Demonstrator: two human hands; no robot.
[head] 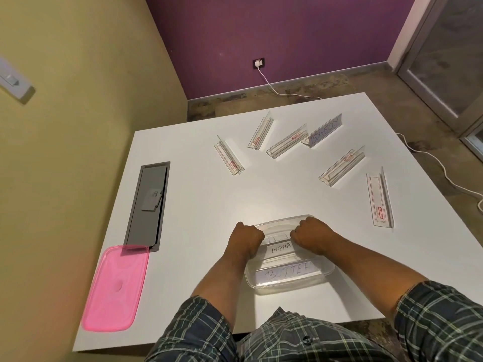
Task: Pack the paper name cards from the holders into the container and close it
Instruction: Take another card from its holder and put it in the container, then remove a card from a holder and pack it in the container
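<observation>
A clear plastic container (288, 284) stands at the near table edge with a "BUTTER" paper card (287, 270) lying inside. Above it my left hand (247, 237) and my right hand (312, 235) are both curled, each gripping one end of a clear holder with the "ALPHA" card (281, 249) in it. Another card edge shows between my hands, its writing unreadable. Farther back, one holder carries a "KOSAKSI" card (324, 130). Several empty clear holders (342, 165) lie scattered on the table. The pink lid (115, 288) lies at the near left corner.
A grey cable hatch (147, 205) is set into the white table (198, 218) at the left, with the lid's far edge overlapping it. A yellow wall runs close along the left side. White cables trail on the floor behind and to the right.
</observation>
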